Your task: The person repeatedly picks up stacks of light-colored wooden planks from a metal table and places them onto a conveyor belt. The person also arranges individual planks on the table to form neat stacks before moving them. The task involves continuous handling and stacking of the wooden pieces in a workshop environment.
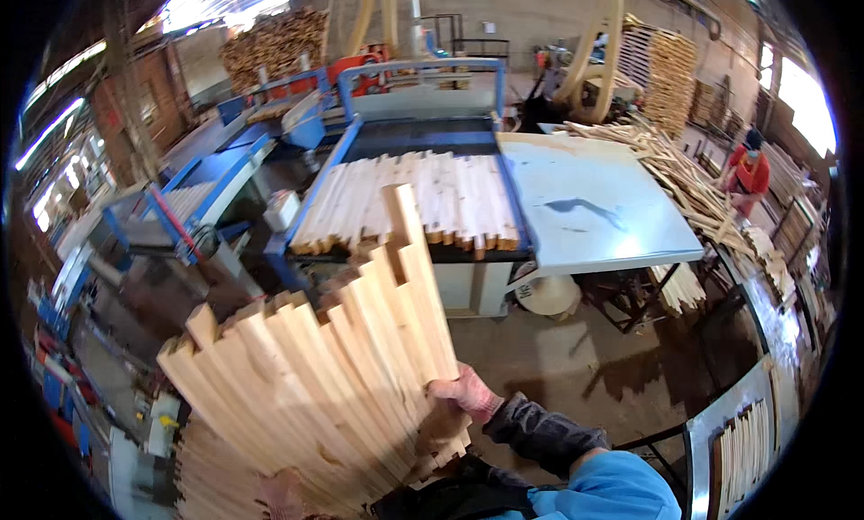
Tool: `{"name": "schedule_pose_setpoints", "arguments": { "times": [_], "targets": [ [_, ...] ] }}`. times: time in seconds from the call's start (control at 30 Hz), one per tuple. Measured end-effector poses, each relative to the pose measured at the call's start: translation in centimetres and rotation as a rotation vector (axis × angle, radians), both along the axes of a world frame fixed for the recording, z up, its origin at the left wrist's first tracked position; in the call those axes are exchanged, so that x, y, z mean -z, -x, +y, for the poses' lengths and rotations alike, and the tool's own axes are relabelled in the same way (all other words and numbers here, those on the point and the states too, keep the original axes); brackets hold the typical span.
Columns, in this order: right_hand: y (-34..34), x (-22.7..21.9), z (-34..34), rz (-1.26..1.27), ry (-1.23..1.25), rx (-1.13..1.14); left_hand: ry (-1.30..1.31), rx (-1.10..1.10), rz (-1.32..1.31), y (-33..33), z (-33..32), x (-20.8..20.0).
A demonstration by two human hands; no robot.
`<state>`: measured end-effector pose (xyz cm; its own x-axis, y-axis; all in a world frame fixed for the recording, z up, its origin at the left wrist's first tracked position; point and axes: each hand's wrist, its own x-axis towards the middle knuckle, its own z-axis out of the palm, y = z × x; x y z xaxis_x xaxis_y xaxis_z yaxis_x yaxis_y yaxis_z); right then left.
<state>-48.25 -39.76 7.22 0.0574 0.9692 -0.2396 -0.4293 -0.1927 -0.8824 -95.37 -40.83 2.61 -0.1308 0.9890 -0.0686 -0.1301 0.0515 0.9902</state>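
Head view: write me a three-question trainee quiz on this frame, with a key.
1. Which of the wearer's hands holds the near wooden strips at their right edge?
2. True or false: the far row of wooden strips lies left of the pale side table.
3. The distant person wears a top that is: (a) green, (b) red, (c) white?
Key: 1. The right hand. 2. True. 3. b.
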Motion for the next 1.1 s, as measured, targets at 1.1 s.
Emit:
{"name": "schedule_pose_setpoints", "arguments": {
  "times": [1.1],
  "targets": [
    [-71.8,1.2,-2.6,0.019,0.444,0.794,0.595,1.236,-0.064,-93.1,33.8,-0.7]
  ]
}}
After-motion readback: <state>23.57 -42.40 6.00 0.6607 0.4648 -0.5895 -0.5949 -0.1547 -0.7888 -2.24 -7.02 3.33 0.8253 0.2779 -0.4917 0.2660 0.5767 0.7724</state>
